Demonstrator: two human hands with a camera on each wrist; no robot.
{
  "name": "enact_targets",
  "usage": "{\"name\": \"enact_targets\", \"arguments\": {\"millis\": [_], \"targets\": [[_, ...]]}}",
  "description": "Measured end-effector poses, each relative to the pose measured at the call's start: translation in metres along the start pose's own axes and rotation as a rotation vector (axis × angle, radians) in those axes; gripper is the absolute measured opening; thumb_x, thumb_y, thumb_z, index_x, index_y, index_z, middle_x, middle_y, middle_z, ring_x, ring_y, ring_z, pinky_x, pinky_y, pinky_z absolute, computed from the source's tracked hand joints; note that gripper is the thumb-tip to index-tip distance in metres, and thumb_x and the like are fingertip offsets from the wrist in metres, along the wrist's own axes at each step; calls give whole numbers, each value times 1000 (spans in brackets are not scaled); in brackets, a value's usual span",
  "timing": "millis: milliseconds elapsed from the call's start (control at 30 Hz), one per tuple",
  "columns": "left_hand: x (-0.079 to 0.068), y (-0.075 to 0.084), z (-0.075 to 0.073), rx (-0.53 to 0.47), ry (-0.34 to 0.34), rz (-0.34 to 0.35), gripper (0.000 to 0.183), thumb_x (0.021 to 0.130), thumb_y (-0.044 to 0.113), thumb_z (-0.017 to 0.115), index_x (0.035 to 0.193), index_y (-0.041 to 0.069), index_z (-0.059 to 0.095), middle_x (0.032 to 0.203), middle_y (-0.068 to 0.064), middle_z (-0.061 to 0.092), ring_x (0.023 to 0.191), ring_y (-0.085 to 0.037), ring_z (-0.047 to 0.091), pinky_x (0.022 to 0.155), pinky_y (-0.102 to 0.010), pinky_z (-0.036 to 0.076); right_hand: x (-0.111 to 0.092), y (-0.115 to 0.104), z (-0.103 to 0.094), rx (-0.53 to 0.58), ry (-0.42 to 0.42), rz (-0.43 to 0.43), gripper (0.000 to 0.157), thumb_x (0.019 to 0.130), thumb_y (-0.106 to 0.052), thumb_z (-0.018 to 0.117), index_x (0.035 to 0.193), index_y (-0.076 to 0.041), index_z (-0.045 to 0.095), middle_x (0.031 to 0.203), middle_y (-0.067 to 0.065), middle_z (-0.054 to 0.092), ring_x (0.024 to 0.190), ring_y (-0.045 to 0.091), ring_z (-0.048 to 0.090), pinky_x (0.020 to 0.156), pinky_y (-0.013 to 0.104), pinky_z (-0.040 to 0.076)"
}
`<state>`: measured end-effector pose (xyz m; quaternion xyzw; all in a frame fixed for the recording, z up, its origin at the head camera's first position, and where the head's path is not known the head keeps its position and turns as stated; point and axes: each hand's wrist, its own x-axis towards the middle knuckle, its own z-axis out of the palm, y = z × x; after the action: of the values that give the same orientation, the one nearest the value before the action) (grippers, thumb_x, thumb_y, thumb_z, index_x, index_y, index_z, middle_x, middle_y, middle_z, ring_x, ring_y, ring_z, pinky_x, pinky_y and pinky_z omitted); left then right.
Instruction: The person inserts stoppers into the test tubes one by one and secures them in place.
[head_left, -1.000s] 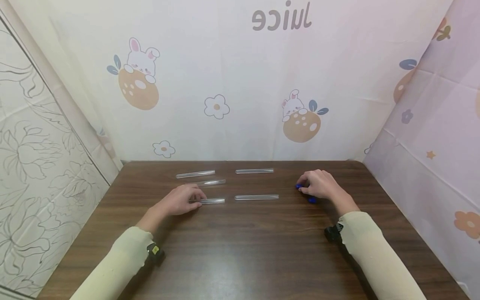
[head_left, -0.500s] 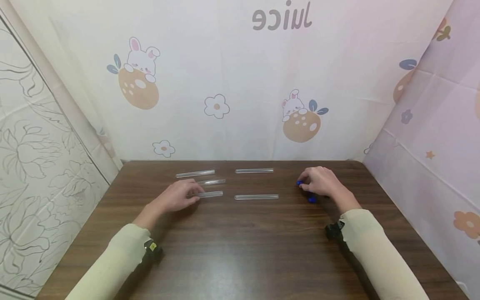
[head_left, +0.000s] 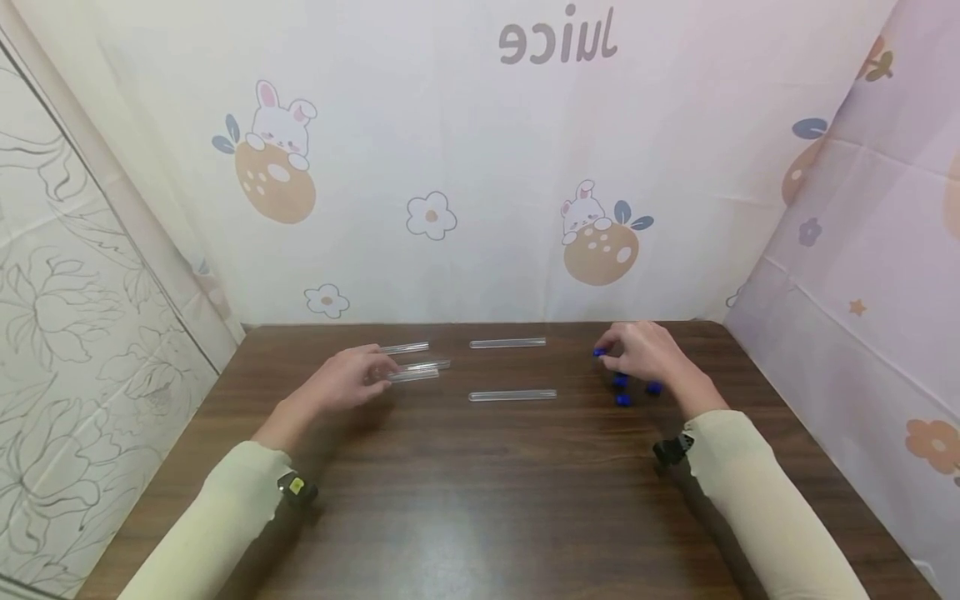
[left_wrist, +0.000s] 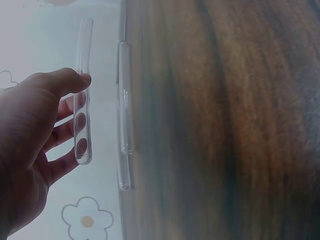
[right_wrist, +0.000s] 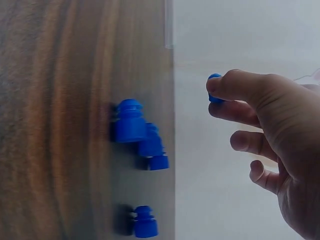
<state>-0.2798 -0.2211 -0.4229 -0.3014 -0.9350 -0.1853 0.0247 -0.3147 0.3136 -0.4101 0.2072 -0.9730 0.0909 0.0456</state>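
My left hand point(head_left: 347, 379) holds a clear glass test tube point(left_wrist: 84, 45) between the thumb and several fingers, raised off the table. In the left wrist view its rounded end points down past the little finger. Two more test tubes lie on the table just beyond it, one point(head_left: 407, 347) farther back and one point(head_left: 435, 365) partly behind the held tube. My right hand point(head_left: 643, 350) pinches a small blue stopper point(right_wrist: 215, 99) between thumb and index finger, above the table; the fingertips cover part of it. Several ribbed blue stoppers point(right_wrist: 130, 122) stand on the table below that hand.
Between the hands two test tubes lie crosswise, one point(head_left: 507, 343) near the back and one point(head_left: 513, 396) nearer me. The brown wood-grain table point(head_left: 480, 500) ends at a printed curtain point(head_left: 480, 150). Another curtain point(head_left: 855, 275) hangs at the right.
My left hand has lifted the nearest left test tube and carried it back and slightly left. My right hand has risen and moved back with its stopper, revealing more stoppers on the table.
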Motion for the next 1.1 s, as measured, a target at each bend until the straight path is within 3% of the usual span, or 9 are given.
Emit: {"name": "enact_targets", "arguments": {"millis": [200, 467, 700, 967, 1100], "targets": [[1, -4, -8, 21, 42, 13, 20, 101, 11, 79, 119, 15, 85, 105, 0, 75, 95, -18, 74, 89, -45, 65, 2, -2, -12, 11, 23, -7, 17, 95, -20, 86, 112, -16, 88, 116, 10, 87, 84, 19, 73, 77, 47, 60], [3, -5, -17, 27, 76, 32, 20, 99, 9, 80, 119, 11, 84, 106, -2, 78, 94, -20, 74, 89, -46, 65, 2, -6, -20, 15, 59, -21, 17, 95, -20, 86, 111, -15, 88, 114, 9, 86, 82, 19, 68, 77, 43, 58], [3, -4, -19, 17, 100, 35, 22, 99, 9, 81, 120, 10, 84, 103, -2, 77, 94, -20, 74, 89, -46, 65, 0, -10, -18, 39, 130, -37, 16, 95, -19, 86, 110, -15, 88, 109, 7, 83, 76, 18, 61, 71, 34, 49], [0, -3, -21, 13, 157, 24, 23, 98, 9, 81, 120, 12, 84, 103, -4, 76, 95, -22, 74, 87, -45, 63, -1, -13, -19, 82, 145, -17, 18, 97, -19, 84, 114, -14, 87, 115, 9, 83, 93, 28, 72, 84, 49, 60], [-1, -4, -20, 14, 169, 26, 22, 97, 9, 81, 119, 13, 85, 101, -4, 75, 94, -22, 73, 85, -43, 62, -2, -13, -18, 102, 152, -22, 19, 97, -17, 85, 115, -12, 87, 114, 9, 83, 93, 27, 72, 85, 49, 60]]}}
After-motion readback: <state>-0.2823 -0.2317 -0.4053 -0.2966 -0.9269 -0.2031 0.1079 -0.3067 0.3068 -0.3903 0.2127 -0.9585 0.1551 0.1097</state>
